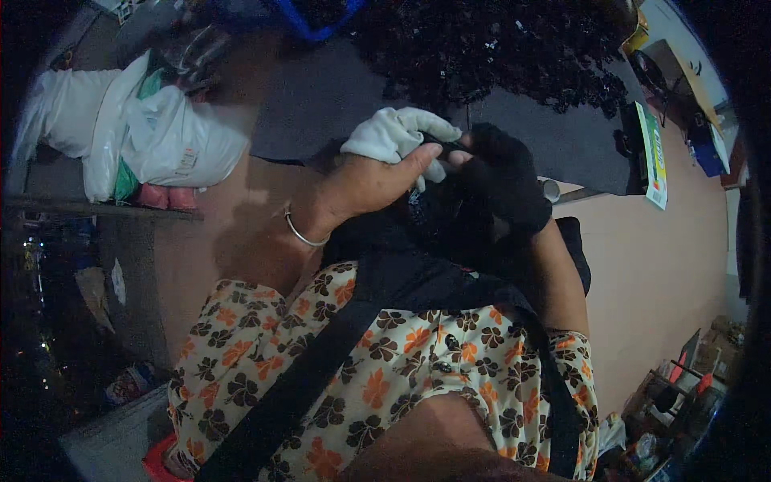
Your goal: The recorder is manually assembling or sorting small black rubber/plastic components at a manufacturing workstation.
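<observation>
My left hand [393, 153], in a white glove that leaves the thumb bare, is closed around a small dark piece [450, 147] in front of my chest. My right hand [507, 178] wears a black glove with bare fingertips and pinches the same piece from the other side. Between the fingers only a bit of black shows, too little to tell its kind. Just beyond both hands lies a wide heap of small black parts [498, 56] on a dark grey work surface [313, 108]. A dark apron covers my lap below the hands.
White plastic bags [181, 136] sit on a surface at the left. Part of a blue rim [321, 30] shows at the far edge. A green and yellow printed packet [652, 157] lies at the table's right edge. Red-handled tools [695, 373] and clutter stand at lower right.
</observation>
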### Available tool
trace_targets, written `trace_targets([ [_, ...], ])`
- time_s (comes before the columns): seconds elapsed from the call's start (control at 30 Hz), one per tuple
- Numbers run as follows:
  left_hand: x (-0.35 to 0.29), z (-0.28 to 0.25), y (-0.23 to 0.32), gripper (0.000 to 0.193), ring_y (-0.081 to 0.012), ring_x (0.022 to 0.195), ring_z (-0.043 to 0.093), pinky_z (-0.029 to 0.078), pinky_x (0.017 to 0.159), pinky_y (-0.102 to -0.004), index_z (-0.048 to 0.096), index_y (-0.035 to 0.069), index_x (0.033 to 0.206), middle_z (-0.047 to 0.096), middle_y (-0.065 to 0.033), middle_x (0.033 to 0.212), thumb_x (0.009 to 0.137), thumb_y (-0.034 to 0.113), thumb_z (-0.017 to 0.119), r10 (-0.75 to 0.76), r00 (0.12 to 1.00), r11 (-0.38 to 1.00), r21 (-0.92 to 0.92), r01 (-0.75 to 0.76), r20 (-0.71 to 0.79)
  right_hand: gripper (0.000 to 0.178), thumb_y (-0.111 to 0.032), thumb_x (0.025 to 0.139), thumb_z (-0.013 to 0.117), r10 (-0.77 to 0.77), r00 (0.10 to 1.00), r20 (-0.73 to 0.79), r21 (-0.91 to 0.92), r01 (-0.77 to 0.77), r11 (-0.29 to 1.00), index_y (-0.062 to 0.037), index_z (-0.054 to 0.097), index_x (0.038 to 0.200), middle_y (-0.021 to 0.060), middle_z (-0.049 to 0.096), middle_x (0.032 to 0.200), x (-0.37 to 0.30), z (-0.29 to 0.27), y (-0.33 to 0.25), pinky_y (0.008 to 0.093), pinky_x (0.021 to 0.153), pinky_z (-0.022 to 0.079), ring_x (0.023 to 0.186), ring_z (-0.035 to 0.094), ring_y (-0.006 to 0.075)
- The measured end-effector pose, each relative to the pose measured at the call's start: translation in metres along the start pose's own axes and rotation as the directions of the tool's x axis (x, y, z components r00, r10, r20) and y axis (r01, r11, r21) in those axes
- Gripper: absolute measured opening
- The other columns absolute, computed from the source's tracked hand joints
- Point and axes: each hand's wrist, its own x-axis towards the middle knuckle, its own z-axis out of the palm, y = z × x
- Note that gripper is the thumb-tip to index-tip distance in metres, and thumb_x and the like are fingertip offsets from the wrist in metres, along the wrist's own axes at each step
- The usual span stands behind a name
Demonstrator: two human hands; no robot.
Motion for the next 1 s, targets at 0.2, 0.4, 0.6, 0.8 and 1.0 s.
trace_targets([
  [0.2,0.041,-0.059,-0.007,0.033,-0.0235,0.091,0.057,0.044,0.082,-0.0316,0.058,0.006,0.109,0.061,-0.0122,0.101,0.077,0.013,0.062,0.176,0.984,0.719,0.679,-0.145,0.024,0.028,-0.019,0.073,0.067,-0.285,0.958,0.018,-0.626,0.233,0.745,-0.0044,0.060,0.097,0.0122,0.061,0.086,0.016,-0.040,0.028,0.0332,0.072,0.046,0.080,0.061,0.0245],
  [0.4,0.104,-0.124,-0.044,0.034,-0.0327,0.092,0.057,0.045,0.081,-0.0357,0.059,0.009,0.107,0.060,-0.0163,0.098,0.073,0.007,0.058,0.128,0.987,0.241,0.962,-0.125,0.097,0.035,-0.030,0.072,0.064,-0.440,0.890,-0.122,-0.779,0.189,0.598,-0.0071,0.061,0.098,0.0174,0.060,0.088,0.067,-0.043,0.065,0.0378,0.073,0.047,0.082,0.060,0.0312],
  [0.6,0.105,-0.123,-0.054,0.032,-0.0322,0.087,0.059,0.048,0.077,-0.0358,0.059,0.008,0.103,0.061,-0.0149,0.094,0.071,0.010,0.062,0.102,0.995,0.271,0.962,-0.022,-0.006,0.034,-0.026,0.071,0.064,-0.478,0.868,-0.136,-0.660,0.281,0.697,-0.0079,0.061,0.099,0.0169,0.061,0.091,0.066,-0.036,0.049,0.0399,0.072,0.047,0.084,0.058,0.0347],
  [0.8,0.094,-0.121,-0.052,0.032,-0.0330,0.087,0.059,0.047,0.076,-0.0378,0.060,0.007,0.101,0.061,-0.0154,0.093,0.072,0.021,0.064,0.111,0.986,0.309,0.948,0.082,-0.122,0.033,-0.023,0.070,0.065,-0.575,0.807,-0.133,-0.704,0.332,0.628,-0.0084,0.061,0.100,0.0166,0.060,0.095,0.052,-0.020,0.022,0.0404,0.074,0.046,0.087,0.058,0.0331],
  [1.0,0.098,-0.113,-0.056,0.030,-0.0378,0.083,0.057,0.046,0.074,-0.0434,0.062,0.007,0.091,0.060,-0.0181,0.088,0.074,0.031,0.061,0.123,0.950,0.223,0.940,0.257,-0.289,0.039,-0.027,0.070,0.066,-0.368,0.928,-0.065,-0.820,0.160,0.549,-0.0059,0.060,0.101,0.0159,0.060,0.096,0.046,-0.028,0.023,0.0393,0.077,0.047,0.089,0.058,0.0316],
])
